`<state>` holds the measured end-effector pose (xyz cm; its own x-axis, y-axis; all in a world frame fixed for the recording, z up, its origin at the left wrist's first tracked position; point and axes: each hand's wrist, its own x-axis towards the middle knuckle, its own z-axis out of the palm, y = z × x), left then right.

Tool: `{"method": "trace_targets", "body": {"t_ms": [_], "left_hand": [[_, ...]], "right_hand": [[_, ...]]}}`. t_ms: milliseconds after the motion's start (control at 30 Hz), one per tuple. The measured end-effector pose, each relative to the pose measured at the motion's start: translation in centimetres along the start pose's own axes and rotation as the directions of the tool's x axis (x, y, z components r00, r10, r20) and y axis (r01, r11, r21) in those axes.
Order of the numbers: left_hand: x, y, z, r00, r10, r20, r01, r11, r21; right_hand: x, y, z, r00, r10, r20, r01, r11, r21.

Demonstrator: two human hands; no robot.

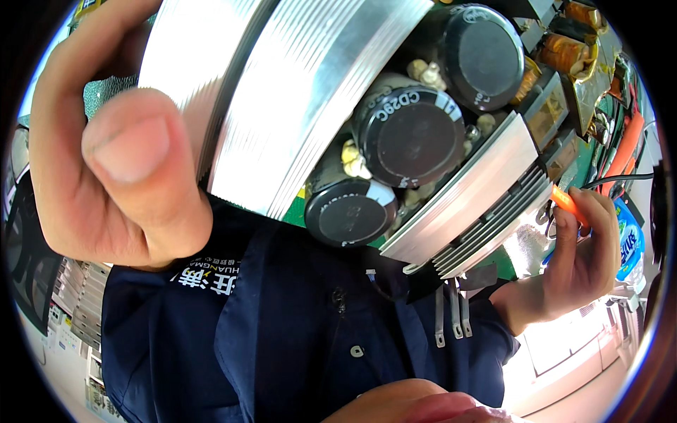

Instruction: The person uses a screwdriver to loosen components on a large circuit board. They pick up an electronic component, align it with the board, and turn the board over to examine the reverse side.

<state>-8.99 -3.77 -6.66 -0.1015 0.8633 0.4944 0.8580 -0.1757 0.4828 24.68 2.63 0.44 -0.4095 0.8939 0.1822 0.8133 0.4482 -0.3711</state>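
Circuit board (295, 210) sits between our hands: our left hand (130, 169) seems clasped around its metal block (303, 99), our right hand (582, 247) pinches an orange handle (569, 205). We'd best brace firmly and work lightly. Its black cans (410, 137) carry pale print (400, 106); beyond our right hand, a blue package (630, 236) bears white lettering (627, 247).

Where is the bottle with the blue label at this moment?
The bottle appears at the far right of the head view, beside the right hand.
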Motion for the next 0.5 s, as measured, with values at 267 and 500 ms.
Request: {"method": "trace_targets", "body": {"t_ms": [267,500], "left_hand": [[-0.1,0.0,0.3,1.000,0.002,0.004,-0.002,1.000,0.004],[0.0,0.3,0.6,1.000,0.006,0.000,-0.006,1.000,-0.018]], "right_hand": [[-0.1,1.3,-0.4,0.987,0.037,0.156,-0.053,0.993,0.101],[0.0,0.1,-0.1,1.000,0.010,0.014,-0.011,0.999,0.045]]}}
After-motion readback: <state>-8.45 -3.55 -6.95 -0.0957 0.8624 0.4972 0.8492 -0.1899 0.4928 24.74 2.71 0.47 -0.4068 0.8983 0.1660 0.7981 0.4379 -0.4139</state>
